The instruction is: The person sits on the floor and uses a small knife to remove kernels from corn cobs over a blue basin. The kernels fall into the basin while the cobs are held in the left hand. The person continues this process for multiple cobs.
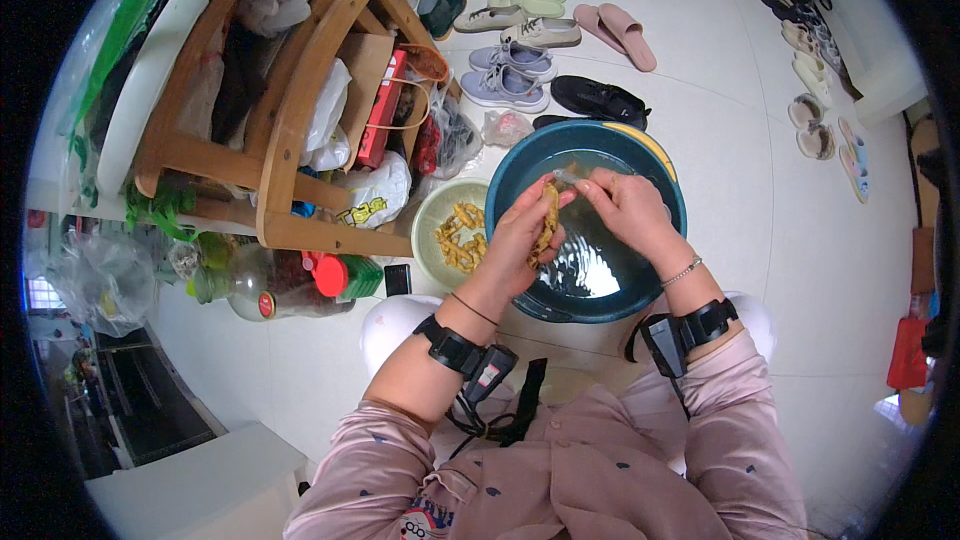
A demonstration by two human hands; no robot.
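A yellow-brown knobbly root, like ginger or turmeric, (550, 221) is gripped in my left hand (521, 236) above a dark teal plastic basin (499, 270). Close against its upper end, my right hand (626, 206) pinches a small, pale translucent thing (568, 177) that I cannot make out. Cloudy water (630, 255) with bright reflections fills the lower part of the basin. Left of the basin, a pale green bowl (425, 240) contains several more yellowish root pieces (461, 236). Both forearms wear black strapped devices.
Several pairs of shoes and slippers (510, 82) lie beyond the basin. To the left are a wooden rack (337, 236) with bags, a large clear bottle (281, 281), a red-lidded green container (349, 275) and a black phone-like object (397, 280). More footwear (810, 127) lines the right side.
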